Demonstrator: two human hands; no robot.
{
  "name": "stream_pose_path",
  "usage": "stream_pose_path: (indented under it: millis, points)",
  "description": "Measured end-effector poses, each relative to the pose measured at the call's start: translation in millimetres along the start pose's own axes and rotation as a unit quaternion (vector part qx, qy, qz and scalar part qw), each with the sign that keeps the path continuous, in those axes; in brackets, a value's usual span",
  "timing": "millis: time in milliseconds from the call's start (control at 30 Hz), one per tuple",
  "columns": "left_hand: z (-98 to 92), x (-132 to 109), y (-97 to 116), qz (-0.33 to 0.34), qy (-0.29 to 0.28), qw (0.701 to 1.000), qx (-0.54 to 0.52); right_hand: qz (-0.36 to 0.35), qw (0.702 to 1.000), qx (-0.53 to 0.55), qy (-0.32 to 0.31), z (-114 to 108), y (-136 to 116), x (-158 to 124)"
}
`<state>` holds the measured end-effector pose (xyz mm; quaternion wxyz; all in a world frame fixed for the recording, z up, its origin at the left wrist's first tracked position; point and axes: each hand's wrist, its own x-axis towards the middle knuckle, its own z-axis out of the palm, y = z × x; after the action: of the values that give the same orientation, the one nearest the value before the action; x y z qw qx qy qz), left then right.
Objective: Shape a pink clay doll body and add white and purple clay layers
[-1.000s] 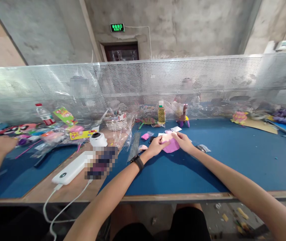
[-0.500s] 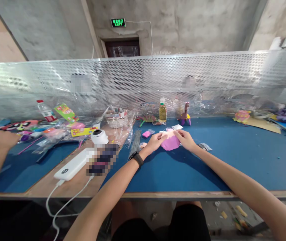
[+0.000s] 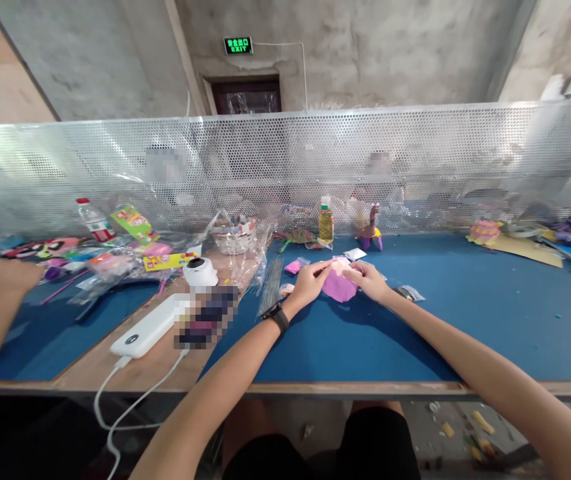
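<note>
A flattened, soft-looking piece of purple modelling clay [image 3: 339, 289] with a pale pink patch along its top is held above the blue table. My left hand [image 3: 310, 283] pinches its left edge, thumb and fingers closed. On the opposite side my right hand [image 3: 371, 281] grips the upper right edge, its fingertips over the pale patch. Just behind my hands lie a small white packet [image 3: 355, 254] and a bright pink packet [image 3: 293, 267]. A bundle of thin grey wires [image 3: 271, 287] lies left of my left hand, and a clear packet [image 3: 410, 293] sits beside my right wrist.
Behind stand a bottle of yellow liquid [image 3: 325, 223] and a purple-brown long-necked figure [image 3: 373, 230] before a perforated metal screen [image 3: 285, 153]. To the left are a basket [image 3: 235, 239], a white power bank [image 3: 148, 330] and a phone. Another person's hand [image 3: 8, 283] is at far left.
My right fingers have shifted inward over the pale patch. The purple clay's lower edge now looks rounder and hangs slightly lower. Both hands still hold it.
</note>
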<state>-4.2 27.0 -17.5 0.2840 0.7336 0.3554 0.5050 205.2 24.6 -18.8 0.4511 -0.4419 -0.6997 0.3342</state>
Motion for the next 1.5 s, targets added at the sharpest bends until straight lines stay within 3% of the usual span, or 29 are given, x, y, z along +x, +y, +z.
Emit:
stream_pose_path:
  millis: [133,300,400,500,600,833,1067,1500]
  points:
    - [-1.2,-1,9,0.036,0.01,0.999,0.023,-0.031,0.999,-0.044,0.008,1,-3,-1]
    - [-4.5,6,2,-0.059,0.019,0.997,-0.049,-0.052,0.996,-0.071,0.001,1,-7,-4]
    - [-7.3,8,-3,-0.075,-0.021,0.994,-0.078,-0.067,0.994,-0.083,-0.007,1,-10,-6]
    - [-8.7,5,0,-0.055,-0.074,0.994,-0.062,-0.077,0.992,-0.099,-0.006,0,-12,-6]
    - [-7.5,0,9,-0.022,-0.09,0.995,-0.02,-0.083,0.99,-0.115,-0.009,-1,-12,-6]
    - [-1.7,-4,16,0.029,-0.014,0.995,0.099,-0.096,0.986,-0.136,-0.016,-1,-13,-6]
    - [-7.3,-5,20,0.05,-0.018,0.985,0.162,-0.103,0.98,-0.168,-0.016,0,-13,-7]
    - [1.4,-3,19,0.038,0.038,0.997,0.057,-0.124,0.976,-0.177,-0.029,2,-15,-7]
